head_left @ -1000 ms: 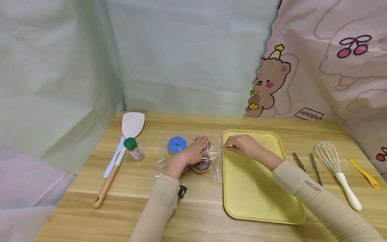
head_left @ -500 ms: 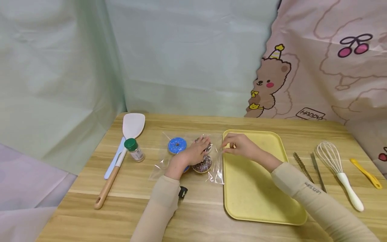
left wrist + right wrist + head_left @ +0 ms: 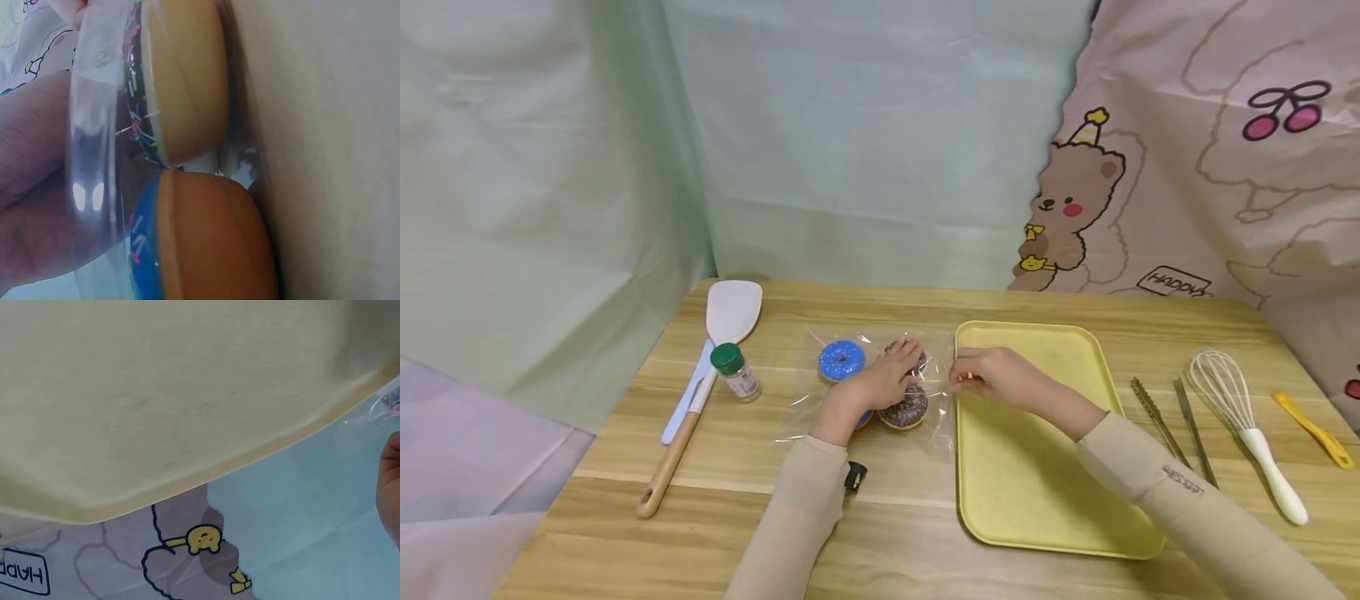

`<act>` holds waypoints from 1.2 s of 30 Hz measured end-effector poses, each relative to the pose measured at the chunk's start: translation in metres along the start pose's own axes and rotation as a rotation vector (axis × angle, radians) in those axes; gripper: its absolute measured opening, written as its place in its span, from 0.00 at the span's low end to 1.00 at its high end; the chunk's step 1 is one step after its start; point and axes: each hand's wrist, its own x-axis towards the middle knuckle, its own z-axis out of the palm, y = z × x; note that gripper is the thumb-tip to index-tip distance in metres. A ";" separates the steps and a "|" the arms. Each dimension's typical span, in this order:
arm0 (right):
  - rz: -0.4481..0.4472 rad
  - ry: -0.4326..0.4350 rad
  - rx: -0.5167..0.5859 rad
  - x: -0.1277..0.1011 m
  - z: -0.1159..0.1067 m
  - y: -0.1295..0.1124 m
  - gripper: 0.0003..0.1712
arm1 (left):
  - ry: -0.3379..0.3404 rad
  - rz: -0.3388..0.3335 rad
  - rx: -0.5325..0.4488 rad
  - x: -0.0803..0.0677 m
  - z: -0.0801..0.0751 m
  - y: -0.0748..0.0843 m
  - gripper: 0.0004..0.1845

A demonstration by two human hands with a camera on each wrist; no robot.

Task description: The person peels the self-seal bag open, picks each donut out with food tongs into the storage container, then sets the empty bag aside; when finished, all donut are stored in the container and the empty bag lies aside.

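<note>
A clear plastic bag (image 3: 793,408) lies on the table with several doughnuts inside. One blue-iced doughnut (image 3: 841,361) shows at its back left; a chocolate one with sprinkles (image 3: 904,407) shows at the front right. My left hand (image 3: 880,383) rests flat over the bag, partly hiding other doughnuts. In the left wrist view its fingers (image 3: 31,137) lie against the plastic beside a chocolate doughnut (image 3: 184,81) and a blue one (image 3: 209,244). With curled fingers, my right hand (image 3: 996,377) pinches the bag's right edge, above the rim of a yellow tray (image 3: 1052,475).
To the left are a white spatula with a wooden handle (image 3: 667,462), a light-blue utensil (image 3: 679,417) and a green-capped jar (image 3: 739,377). Right of the tray lie metal tongs (image 3: 1198,433), a whisk (image 3: 1255,442) and a yellow-handled tool (image 3: 1311,429). Cloth hangs behind the table.
My right hand has shifted slightly along the bag's right edge, toward me, its fingers drawn closer together. The left hand stays in place on the bag.
</note>
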 end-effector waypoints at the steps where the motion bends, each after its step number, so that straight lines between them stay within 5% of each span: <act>1: -0.005 -0.003 -0.017 -0.002 -0.001 -0.001 0.03 | -0.001 0.000 -0.004 -0.001 0.000 0.000 0.29; 5: -0.030 -0.007 -0.073 -0.007 -0.003 -0.004 0.05 | -0.007 -0.011 -0.030 -0.003 -0.001 -0.002 0.29; 14: 0.020 0.015 0.043 -0.001 0.000 -0.009 0.10 | -0.004 -0.015 -0.026 -0.004 0.001 -0.004 0.29; 23: -0.050 -0.052 -0.004 0.006 0.002 -0.017 0.03 | -0.006 -0.021 -0.028 -0.002 0.002 -0.003 0.29; 36: -0.027 -0.059 -0.008 -0.017 -0.007 -0.012 0.06 | 0.004 0.008 -0.030 0.000 0.001 -0.001 0.29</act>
